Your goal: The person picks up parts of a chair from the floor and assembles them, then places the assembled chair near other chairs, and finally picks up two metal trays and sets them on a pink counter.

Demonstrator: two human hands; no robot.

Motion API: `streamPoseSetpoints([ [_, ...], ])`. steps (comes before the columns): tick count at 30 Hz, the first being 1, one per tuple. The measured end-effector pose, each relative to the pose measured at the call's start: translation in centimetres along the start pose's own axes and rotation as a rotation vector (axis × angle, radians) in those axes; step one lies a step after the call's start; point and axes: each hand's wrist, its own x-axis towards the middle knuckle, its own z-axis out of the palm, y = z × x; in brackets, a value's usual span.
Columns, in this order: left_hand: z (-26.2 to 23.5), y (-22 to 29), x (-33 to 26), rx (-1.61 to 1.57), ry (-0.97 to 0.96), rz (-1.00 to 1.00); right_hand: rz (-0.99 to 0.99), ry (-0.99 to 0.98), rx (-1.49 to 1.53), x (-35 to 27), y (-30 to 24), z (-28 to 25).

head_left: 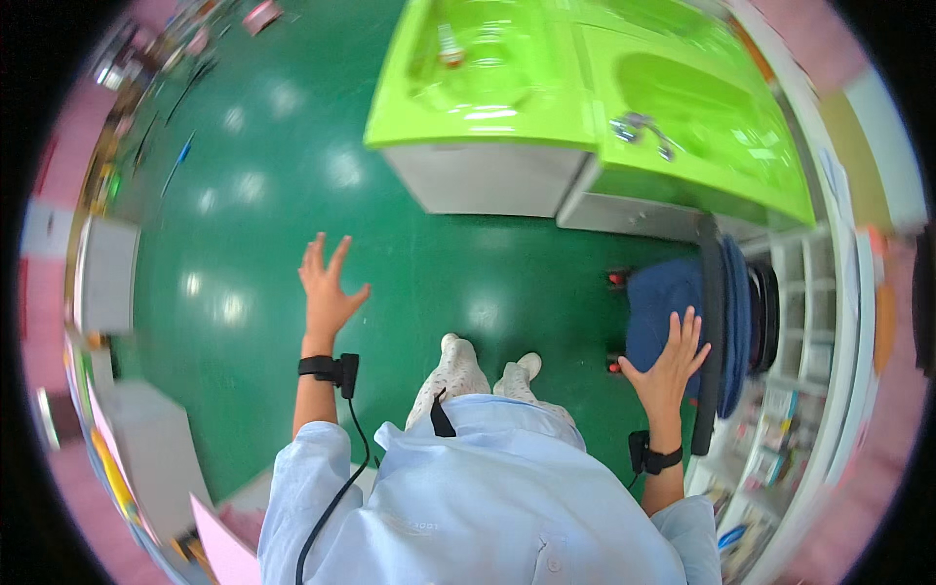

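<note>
My left hand (329, 289) hangs over the green floor with its fingers spread and nothing in it. On the other side, my right hand (669, 365) is stretched out with fingers apart, in front of a dark blue chair (651, 304); whether it touches the chair cannot be made out. Each wrist wears a black strap with a small device, and a cable runs from the left one. Ahead stands a bright green sink unit (487, 132) with grey sides. A small bottle (449, 47) with a reddish end lies in its left basin.
A chrome faucet (639, 128) sits on the right-hand green basin. White shelves (795, 356) with packages line the right wall, behind the chair. White cabinets (107, 276) stand along the left wall. A blue stick-like thing (181, 156) is at the far left of the green floor (429, 283).
</note>
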Motion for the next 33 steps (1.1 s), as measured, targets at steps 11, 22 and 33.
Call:
streamPoseSetpoints([
  [11,-6.6,-19.5,-12.7,-0.052,0.297,-0.617,-0.461,-0.161,0.031,16.0,-26.2,10.9],
  [22,-4.0,-34.1,-4.3,-0.112,0.232,-0.675,-0.659,-0.325,0.026,26.0,-44.4,20.5],
  [33,-8.5,-52.5,19.3,-0.104,0.249,-0.696,-0.759,-0.461,0.258,48.2,-64.0,30.7],
])
